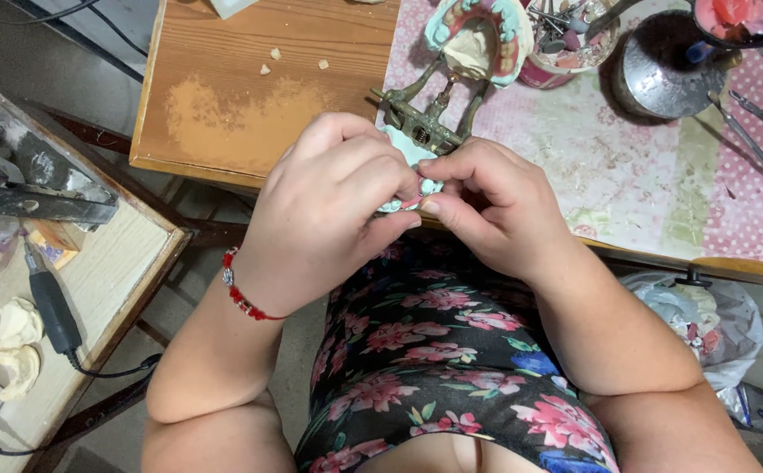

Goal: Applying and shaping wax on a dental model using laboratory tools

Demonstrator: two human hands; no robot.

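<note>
Fingers (434, 207) of the right hand (495, 215) curled tight, thumb and forefinger pinching a small pale-teal dental piece (423, 186) with a pinkish strip along it. Fingers of the left hand (329, 206) folded over the same piece from the other side, gripping it too, so most of it hidden; only a sliver seen between the two hands. Held just at the near edge of the counter (224, 114), above a lap in a dark floral dress (443, 350). Red bead bracelet (243, 293) on the left wrist.

Right behind the hands, touching or nearly so, a metal hinged articulator (425, 109) lying on the counter, carrying a teal and cream dental cast (478, 35) at its far end. Pink patterned cloth (609, 166) over the right part of the counter, bare wood with a dusty pale patch on the left. Farther back, a cup of small tools (565, 44), a round metal pot (661, 74), loose metal instruments (753, 144) on the cloth. Off to the left, a lower wooden stand (110, 280) with a dark handpiece and cord (53, 311). Crumpled plastic bag (705, 320) below the counter on the right.
</note>
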